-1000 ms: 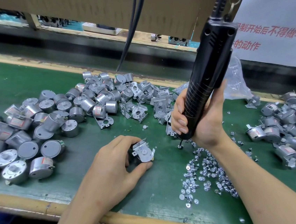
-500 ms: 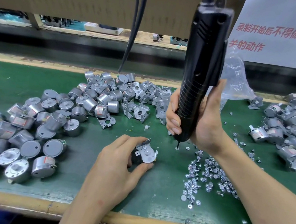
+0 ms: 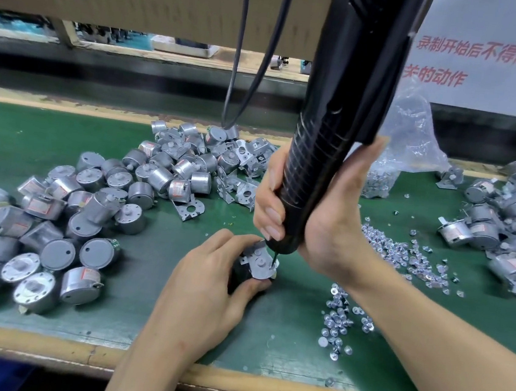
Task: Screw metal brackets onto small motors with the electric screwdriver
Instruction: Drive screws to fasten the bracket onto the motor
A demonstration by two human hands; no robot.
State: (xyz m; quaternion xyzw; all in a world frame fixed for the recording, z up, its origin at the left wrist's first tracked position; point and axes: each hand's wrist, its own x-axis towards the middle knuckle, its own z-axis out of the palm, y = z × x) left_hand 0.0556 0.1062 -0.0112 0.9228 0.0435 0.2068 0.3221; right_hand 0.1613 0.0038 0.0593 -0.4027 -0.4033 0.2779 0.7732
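black electric screwdriver, gripped by the right hand, bit on the motor the left hand holds.

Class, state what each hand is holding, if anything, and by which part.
Left hand grips the bracketed motor round its sides; right hand grips the electric screwdriver by its ribbed lower body.

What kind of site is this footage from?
Likely a factory assembly bench: heaps of small silver cylindrical motors on a green mat, a scatter of small silver screws, and a black electric screwdriver in use.
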